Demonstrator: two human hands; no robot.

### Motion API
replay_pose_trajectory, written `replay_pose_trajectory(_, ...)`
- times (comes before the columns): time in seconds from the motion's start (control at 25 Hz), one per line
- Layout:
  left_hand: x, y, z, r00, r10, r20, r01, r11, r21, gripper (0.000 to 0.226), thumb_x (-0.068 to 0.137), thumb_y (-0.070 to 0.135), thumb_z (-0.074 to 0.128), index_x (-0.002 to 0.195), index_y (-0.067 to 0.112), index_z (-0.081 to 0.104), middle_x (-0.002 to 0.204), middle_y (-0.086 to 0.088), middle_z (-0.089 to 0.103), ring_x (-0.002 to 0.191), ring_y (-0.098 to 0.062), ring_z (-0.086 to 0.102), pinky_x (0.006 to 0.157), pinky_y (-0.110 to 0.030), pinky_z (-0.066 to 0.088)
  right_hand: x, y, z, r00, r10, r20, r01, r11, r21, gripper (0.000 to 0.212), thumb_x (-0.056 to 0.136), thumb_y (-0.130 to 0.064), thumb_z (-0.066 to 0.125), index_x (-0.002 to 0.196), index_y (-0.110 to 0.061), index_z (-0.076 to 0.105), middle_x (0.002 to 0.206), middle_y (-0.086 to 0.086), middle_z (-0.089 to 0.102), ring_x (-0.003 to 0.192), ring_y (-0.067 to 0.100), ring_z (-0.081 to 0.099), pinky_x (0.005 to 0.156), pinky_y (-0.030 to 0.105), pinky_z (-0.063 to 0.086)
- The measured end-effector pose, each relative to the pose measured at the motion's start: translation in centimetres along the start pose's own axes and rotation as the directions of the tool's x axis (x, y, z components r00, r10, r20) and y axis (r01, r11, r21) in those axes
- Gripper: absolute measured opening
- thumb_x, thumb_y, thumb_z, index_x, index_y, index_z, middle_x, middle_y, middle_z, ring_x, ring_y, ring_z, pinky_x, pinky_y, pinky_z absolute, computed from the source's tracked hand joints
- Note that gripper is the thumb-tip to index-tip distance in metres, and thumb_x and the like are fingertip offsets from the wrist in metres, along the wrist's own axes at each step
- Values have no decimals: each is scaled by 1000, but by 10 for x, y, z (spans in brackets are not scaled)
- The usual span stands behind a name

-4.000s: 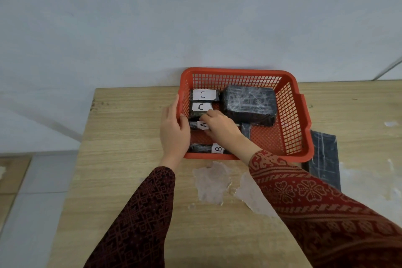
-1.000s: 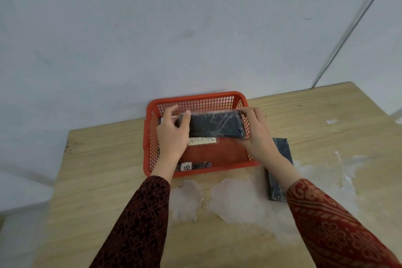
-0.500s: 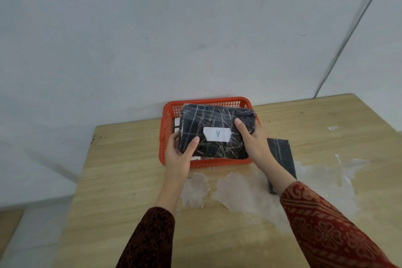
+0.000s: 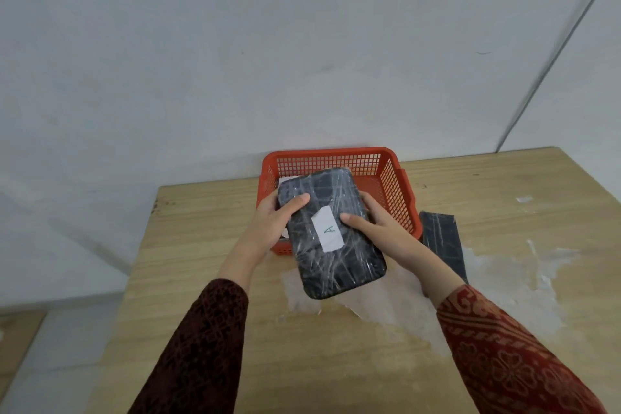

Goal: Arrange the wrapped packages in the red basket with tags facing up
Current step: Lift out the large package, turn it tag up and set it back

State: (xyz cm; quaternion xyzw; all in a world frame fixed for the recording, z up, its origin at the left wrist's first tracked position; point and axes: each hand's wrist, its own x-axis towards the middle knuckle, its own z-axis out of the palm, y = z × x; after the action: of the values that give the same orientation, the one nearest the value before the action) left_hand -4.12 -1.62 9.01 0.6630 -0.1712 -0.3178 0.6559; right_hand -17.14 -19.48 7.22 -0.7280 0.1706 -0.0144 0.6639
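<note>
A large black wrapped package (image 4: pixel 336 255) is held above the table in front of the red basket (image 4: pixel 393 178). Its white tag (image 4: pixel 327 228) marked A faces up. My left hand (image 4: pixel 274 222) grips its left edge with the thumb on top. On the package's right edge sits my right hand (image 4: pixel 379 228), its thumb next to the tag. The package hides most of the basket's inside; only a bit of white shows at the basket's left. Another flat black package (image 4: pixel 442 244) lies on the table right of the basket.
The wooden table (image 4: pixel 208 259) has pale worn patches (image 4: pixel 510 282) in front of and right of the basket. The basket stands against the white wall. The table's left edge drops to a tiled floor (image 4: pixel 50 346).
Both hands lifted the large package out of the basket, flipped it so the A tag shows, and turned it lengthwise while drawing it toward me. Earlier, my hands were at small tagged packages in the basket.
</note>
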Motion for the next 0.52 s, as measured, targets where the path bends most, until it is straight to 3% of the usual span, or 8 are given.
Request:
replay_pose_trajectory(0.12, 1, -4, 10, 990, 20, -141, -36, 993, -109, 47, 70, 41, 75, 111, 24, 60, 106, -5, 71, 94, -19, 69, 73, -31, 55, 9, -3, 12, 986, -65, -154, 68, 998, 16, 53, 86, -44, 62, 132, -34, 39, 117, -13, 63, 96, 5, 68, 74, 20, 56)
replay_pose_trajectory(0.24, -6, -25, 23, 994, -12, -106, 0, 994, -113, 45, 71, 40, 73, 110, 21, 62, 108, -6, 69, 92, -17, 69, 71, -28, 55, 17, 6, 18, 918, 22, -397, 20, 995, 102, 59, 86, -45, 60, 137, -29, 33, 124, -3, 60, 101, 9, 64, 85, 32, 54)
replay_pose_trajectory(0.4, -4, -35, 21, 983, -163, -86, 149, 978, -148, 28, 78, 27, 72, 104, 17, 69, 105, -8, 72, 93, -22, 69, 79, -38, 56, 18, 16, 7, 922, 63, -382, 7, 984, 180, 74, 76, -40, 73, 137, -33, 31, 122, -9, 55, 105, 8, 59, 83, 27, 52)
replay_pose_trajectory(0.52, 1, -36, 14, 968, -250, 0, 248, 963, -107, 24, 77, 29, 73, 99, 20, 71, 101, -5, 74, 89, -20, 70, 81, -38, 56, 16, 20, -12, 933, 44, -356, -3, 993, 117, 64, 64, -48, 80, 118, -38, 47, 114, -14, 60, 105, 6, 61, 88, 33, 54)
